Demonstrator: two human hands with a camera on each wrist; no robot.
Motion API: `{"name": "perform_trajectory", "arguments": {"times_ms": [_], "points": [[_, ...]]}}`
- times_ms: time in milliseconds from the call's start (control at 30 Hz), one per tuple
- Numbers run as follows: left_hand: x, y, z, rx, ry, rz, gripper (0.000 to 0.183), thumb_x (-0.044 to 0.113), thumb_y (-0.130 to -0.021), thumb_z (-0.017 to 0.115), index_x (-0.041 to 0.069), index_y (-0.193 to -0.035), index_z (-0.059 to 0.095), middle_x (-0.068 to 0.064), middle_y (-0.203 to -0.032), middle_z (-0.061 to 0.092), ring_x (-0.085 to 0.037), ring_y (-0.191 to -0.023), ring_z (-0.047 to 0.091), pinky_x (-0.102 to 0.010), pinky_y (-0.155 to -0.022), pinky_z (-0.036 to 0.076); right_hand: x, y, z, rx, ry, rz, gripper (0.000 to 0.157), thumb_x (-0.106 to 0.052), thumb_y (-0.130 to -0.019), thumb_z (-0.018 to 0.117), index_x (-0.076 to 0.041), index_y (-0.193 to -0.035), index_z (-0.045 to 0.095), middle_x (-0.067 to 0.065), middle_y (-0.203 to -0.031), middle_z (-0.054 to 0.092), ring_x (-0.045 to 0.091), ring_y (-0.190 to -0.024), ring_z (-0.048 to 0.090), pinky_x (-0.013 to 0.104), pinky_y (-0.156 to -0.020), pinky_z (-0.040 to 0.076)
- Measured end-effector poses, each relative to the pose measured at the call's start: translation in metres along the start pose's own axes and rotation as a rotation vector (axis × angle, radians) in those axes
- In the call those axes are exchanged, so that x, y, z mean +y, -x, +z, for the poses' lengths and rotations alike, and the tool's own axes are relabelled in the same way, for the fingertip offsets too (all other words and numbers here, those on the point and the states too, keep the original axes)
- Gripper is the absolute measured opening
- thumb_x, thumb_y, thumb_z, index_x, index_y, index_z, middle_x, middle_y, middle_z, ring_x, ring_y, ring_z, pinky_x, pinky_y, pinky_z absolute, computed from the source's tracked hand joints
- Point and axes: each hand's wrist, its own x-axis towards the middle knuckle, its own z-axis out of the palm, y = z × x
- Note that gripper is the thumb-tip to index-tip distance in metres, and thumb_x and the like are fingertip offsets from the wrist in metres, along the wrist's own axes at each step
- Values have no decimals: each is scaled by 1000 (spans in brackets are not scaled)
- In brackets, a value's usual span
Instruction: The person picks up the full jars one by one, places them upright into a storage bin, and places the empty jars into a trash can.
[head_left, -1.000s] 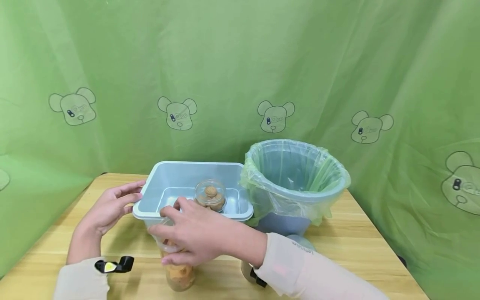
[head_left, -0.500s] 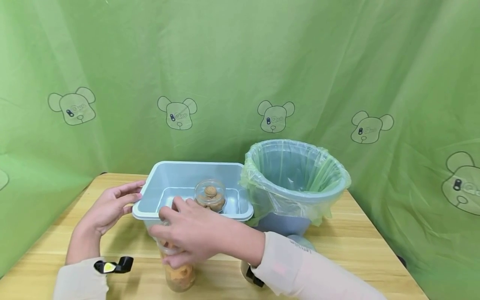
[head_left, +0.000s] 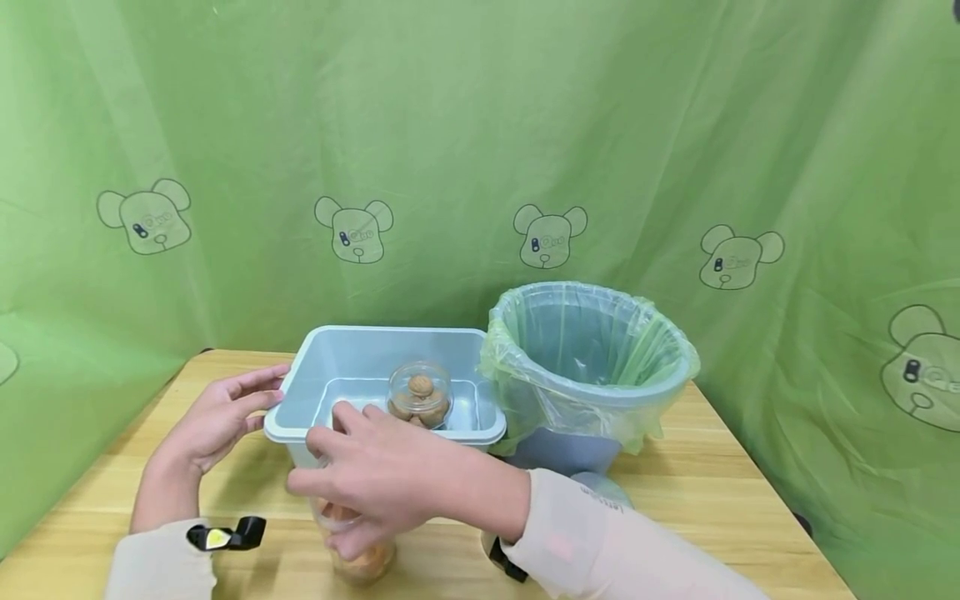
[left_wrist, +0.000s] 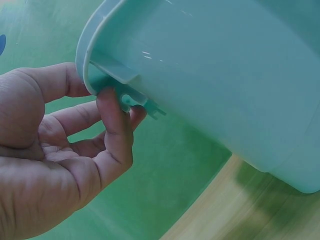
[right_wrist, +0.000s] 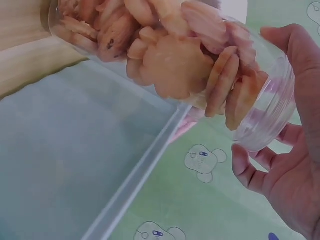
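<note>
My left hand (head_left: 213, 425) grips the left end of a light blue plastic basin (head_left: 300, 454). In the left wrist view its thumb and fingers (left_wrist: 115, 125) close round the rim (left_wrist: 97, 47) from outside and below. My right hand (head_left: 382, 475) holds a clear jar (head_left: 366, 567) by its top, in front of the basin. Several orange-brown cookies (right_wrist: 175, 65), one flower-shaped, fill the jar in the right wrist view, with fingers and thumb about its clear top (right_wrist: 267, 117). A second clear jar (head_left: 420, 404) with round brown cookies stands inside the basin.
A blue bin (head_left: 570, 450) with a green plastic liner (head_left: 517, 367) stands against the basin's right side. Behind the right sleeve a round pale grey-green thing (head_left: 603, 487) partly shows on the wooden table (head_left: 712, 517). A green curtain (head_left: 450, 125) hangs close behind.
My right hand has shifted slightly left and toward me with the jar, whose top now sits lower in view. My left hand keeps its place on the basin's rim.
</note>
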Motion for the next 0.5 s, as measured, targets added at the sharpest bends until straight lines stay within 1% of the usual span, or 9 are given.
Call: {"name": "perform_trajectory", "arguments": {"times_ms": [233,367,500], "points": [[0,0,0,-12,10,7,62,16,-104,61,-10,-154,34,-2,-130,60,-9,-113,62,-30,-90,56,4,-1,-15,53,-33,-32,31,-51,-87,60,-29,-109,61,-8,-94,47,17,-82,41,25,-60,33],[-1,1,0,-21,22,4,62,17,-105,61,-10,-154,34,-2,-132,61,-11,-114,62,-30,-90,56,6,-5,-26,85,-24,-51,26,-47,-88,57,-28,-105,61,-8,-91,47,16,-77,41,25,-60,34],[-1,2,0,-32,18,5,62,19,-105,60,-9,-154,34,-4,-136,59,-11,-115,62,-30,-92,56,9,-10,-40,79,-38,-52,25,-47,-88,58,-28,-104,62,-8,-93,48,17,-81,43,23,-60,36]]}}
